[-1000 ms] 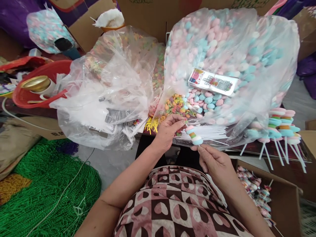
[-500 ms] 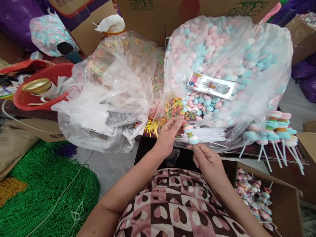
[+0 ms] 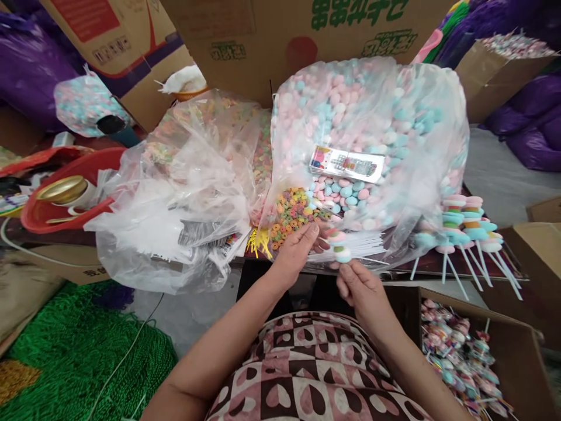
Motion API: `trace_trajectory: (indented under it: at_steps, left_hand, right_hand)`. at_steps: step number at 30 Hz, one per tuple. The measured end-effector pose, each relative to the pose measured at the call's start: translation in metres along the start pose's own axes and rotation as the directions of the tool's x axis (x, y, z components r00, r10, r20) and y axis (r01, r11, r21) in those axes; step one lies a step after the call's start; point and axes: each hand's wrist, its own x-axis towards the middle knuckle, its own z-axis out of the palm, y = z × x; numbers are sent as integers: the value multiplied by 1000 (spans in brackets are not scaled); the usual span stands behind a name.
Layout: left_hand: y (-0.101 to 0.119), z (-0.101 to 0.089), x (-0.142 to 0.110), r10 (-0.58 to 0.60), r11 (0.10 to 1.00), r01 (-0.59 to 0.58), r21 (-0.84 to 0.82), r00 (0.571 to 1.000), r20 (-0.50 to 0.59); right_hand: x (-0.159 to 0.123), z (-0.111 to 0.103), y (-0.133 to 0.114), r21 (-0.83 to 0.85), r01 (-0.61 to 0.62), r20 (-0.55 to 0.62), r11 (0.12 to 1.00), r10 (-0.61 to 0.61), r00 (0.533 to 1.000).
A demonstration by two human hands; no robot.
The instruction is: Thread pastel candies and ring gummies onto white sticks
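Note:
My right hand (image 3: 360,283) pinches the lower end of a candy skewer (image 3: 342,254), just below its blue and white marshmallow. Pink and green pieces sit higher on the tilted skewer. My left hand (image 3: 298,250) is at the skewer's upper end, fingers curled and slightly blurred; what they pinch is hidden. Beyond that hand lie loose ring gummies (image 3: 291,213) in several colours. Pink, blue and white marshmallows (image 3: 344,192) spill from a big clear bag (image 3: 372,111). White sticks (image 3: 362,244) lie in a bundle just behind the skewer.
Finished skewers (image 3: 464,225) stand in a cluster at the table's right edge, sticks jutting out. Printed cards (image 3: 346,164) rest on the marshmallow bag. Left are another clear bag (image 3: 193,175) and a red basin (image 3: 33,213). A carton (image 3: 523,356) of wrapped candy stands lower right.
The camera view has shifted. My left fingers have moved against the skewer's top, so less of the candy there shows. My right hand keeps its hold on the lower end.

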Motion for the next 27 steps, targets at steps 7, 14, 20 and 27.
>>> trace_trajectory:
  at_steps: [7,14,20,27]
  left_hand:
    - [20,14,72,287,291,-299,909,933,215]
    - [12,14,93,233,84,-293,952,935,267]
    - [13,11,81,218,421,-300,856,950,225]
    - [-7,23,76,109,263,-419,869,908,405]
  right_hand:
    - [0,-23,-16,155,101,-187,983,-71,980]
    - [1,-40,-21,137,165,-273,977,-123,954]
    - [5,-39,-19,160,151,-285,976,-100,953]
    - [4,-35,-20,162,137,-265,977,-91,960]
